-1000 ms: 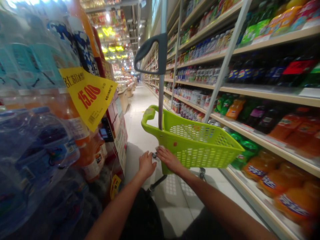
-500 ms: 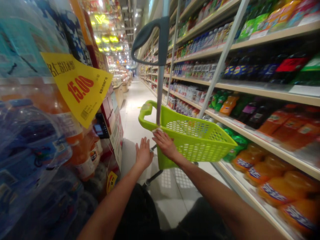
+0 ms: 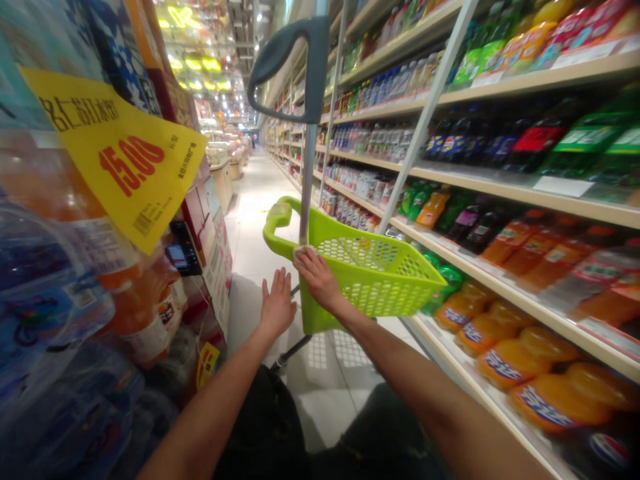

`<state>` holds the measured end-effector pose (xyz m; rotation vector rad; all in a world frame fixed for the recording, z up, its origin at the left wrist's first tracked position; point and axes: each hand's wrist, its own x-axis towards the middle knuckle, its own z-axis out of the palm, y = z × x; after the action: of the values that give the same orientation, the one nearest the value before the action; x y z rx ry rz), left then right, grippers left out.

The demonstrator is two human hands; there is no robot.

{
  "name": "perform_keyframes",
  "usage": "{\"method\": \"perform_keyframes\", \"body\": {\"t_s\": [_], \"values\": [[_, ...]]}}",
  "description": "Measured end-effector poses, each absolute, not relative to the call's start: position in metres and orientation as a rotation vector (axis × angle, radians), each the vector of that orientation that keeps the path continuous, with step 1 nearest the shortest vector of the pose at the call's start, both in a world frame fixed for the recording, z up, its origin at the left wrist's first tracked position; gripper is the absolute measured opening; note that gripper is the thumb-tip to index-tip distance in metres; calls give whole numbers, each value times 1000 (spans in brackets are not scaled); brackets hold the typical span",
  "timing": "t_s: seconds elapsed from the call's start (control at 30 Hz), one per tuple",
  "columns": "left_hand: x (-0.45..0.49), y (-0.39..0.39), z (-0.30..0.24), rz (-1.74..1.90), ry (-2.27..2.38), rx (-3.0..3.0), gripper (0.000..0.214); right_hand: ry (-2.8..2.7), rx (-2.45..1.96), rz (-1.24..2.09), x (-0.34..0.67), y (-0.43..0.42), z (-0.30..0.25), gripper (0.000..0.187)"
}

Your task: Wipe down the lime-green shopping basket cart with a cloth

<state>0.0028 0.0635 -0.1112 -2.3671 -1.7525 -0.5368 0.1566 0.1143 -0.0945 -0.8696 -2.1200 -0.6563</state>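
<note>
A lime-green plastic shopping basket (image 3: 380,283) on a wheeled frame stands in the aisle ahead of me. A grey pole rises from its near rim to a dark grey handle (image 3: 293,60) overhead. My right hand (image 3: 316,275) is closed over a whitish cloth-like thing at the foot of the pole, on the basket's near rim. Just left of the basket hovers my left hand (image 3: 276,305), fingers stretched and apart, holding nothing.
Shelves of soft-drink bottles (image 3: 505,360) run along the right. Stacked water and orange drink bottles with a yellow 15.00 price sign (image 3: 120,163) crowd the left. The tiled aisle floor (image 3: 250,220) stretches ahead between them.
My right hand slid up from the basket's lower near corner to the rim at the pole's foot. The left hand opened and lifted away from the frame. The view shifted, with the basket now further left.
</note>
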Motion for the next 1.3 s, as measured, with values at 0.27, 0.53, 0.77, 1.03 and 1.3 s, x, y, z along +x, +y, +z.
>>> {"method": "perform_keyframes", "body": {"t_s": [0.27,0.53,0.77,1.03,1.3], "values": [[-2,55,-125,-464,-1731,-2414,68,-2333,-836,-581,182,96,-186,38],[5,58,-119,-448,-1743,-2399,70,-2103,-890,-521,169,102,-128,39],[7,52,-116,-403,-1744,-2409,69,-2174,-932,-528,169,107,-143,40],[5,52,-118,-425,-1751,-2419,68,-2191,-856,-484,173,95,-155,39],[8,59,-110,-484,-1752,-2410,70,-1940,-911,-538,169,120,-109,42]]}}
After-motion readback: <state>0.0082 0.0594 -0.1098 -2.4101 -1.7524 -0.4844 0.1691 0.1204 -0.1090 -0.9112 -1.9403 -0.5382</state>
